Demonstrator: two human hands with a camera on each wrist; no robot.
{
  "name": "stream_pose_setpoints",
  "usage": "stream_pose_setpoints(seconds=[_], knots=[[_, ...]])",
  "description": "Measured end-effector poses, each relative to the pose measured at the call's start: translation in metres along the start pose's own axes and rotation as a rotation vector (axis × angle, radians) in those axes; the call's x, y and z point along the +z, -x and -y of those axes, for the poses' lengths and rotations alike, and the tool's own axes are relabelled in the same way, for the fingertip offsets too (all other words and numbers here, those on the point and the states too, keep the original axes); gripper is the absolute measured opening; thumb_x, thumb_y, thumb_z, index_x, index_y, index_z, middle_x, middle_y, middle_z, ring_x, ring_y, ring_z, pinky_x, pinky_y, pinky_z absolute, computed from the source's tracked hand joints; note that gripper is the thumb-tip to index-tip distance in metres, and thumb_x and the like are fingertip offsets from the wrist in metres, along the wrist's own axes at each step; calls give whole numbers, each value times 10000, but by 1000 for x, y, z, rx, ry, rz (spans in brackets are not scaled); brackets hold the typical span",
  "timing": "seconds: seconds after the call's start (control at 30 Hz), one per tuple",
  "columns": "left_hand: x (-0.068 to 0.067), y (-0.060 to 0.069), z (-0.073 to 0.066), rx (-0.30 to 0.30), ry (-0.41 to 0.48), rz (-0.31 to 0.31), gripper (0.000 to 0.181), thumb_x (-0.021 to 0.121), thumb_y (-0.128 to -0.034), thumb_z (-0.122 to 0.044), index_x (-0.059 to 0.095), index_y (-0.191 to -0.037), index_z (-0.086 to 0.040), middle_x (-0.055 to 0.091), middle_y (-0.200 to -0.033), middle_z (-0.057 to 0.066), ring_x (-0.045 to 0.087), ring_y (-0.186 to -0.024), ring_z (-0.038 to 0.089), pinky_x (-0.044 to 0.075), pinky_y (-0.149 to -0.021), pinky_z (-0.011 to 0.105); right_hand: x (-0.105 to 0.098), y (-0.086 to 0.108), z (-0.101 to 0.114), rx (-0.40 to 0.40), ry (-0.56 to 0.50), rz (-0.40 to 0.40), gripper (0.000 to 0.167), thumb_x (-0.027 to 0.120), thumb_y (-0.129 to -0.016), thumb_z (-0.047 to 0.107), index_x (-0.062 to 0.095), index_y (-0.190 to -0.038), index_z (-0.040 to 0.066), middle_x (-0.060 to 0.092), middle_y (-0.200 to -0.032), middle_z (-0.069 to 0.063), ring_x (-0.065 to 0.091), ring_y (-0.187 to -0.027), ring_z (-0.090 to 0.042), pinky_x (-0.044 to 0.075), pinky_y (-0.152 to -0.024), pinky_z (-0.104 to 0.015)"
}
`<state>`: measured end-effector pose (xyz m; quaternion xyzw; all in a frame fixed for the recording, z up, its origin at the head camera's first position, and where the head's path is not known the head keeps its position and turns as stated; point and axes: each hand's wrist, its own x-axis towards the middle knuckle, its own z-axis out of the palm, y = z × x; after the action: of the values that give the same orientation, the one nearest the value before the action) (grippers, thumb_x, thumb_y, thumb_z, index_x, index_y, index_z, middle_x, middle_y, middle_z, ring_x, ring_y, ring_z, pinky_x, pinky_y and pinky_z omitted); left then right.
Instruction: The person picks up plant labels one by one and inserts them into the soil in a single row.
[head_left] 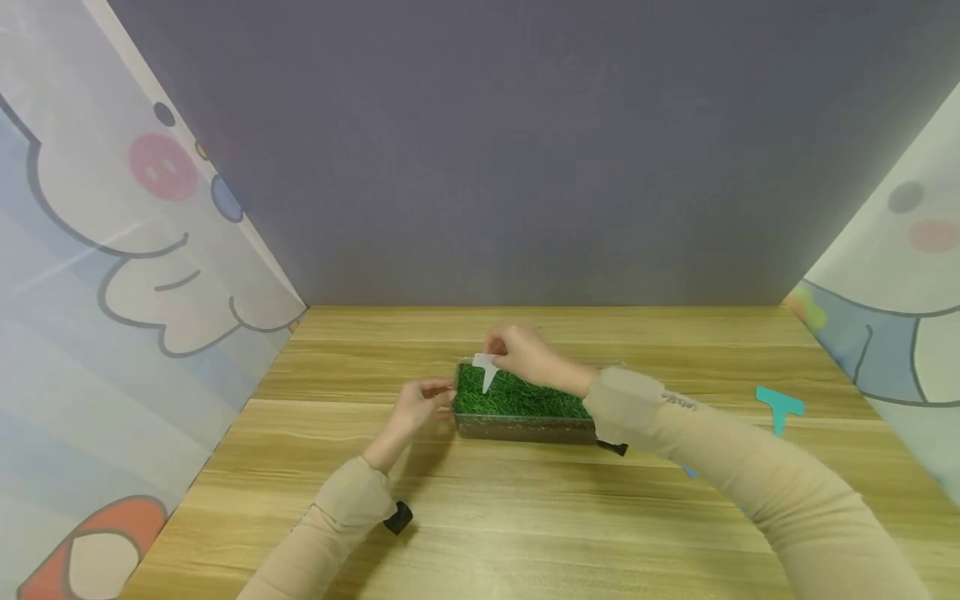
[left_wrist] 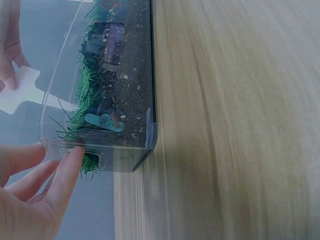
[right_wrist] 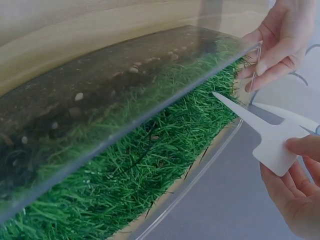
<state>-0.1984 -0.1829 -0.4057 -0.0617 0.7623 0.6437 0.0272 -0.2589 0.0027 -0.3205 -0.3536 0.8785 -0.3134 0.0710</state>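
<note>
Over wood-grain table [head_left: 495, 517], pinched white T-shaped marker [head_left: 487, 365] in right hand [head_left: 528, 357]; slanted long axis, pointed tip down above grass [head_left: 536, 401] in clear box [head_left: 525, 430]; touched box end with outstretched left hand [head_left: 416, 406].

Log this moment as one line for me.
left hand: touching left end of box | right hand: pinching white tag, tip toward grass | teal tag: lying on table

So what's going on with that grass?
A person's right hand pinches a white T-shaped tag, pointed end down, over green grass in a clear rectangular box. Their left hand touches the box's left end. I can't tell whether the tag touches the grass. A teal T-shaped tag lies on the light-brown wooden table, to the right.
</note>
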Motion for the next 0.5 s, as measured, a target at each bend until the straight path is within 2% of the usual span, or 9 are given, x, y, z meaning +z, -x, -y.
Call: stream_pose_setpoints(seconds=[0.5], knots=[[1,0,-1,-15,19,-20,293,540,-829,59,533,-1113,132,562,-1064,287,600,-885,331,546,-752,397,12,-3,-2,-42,95,-10,79,586,-808,-5,615,-866,41,631,-828,-59,577,-724,-137,519,-640,-212]])
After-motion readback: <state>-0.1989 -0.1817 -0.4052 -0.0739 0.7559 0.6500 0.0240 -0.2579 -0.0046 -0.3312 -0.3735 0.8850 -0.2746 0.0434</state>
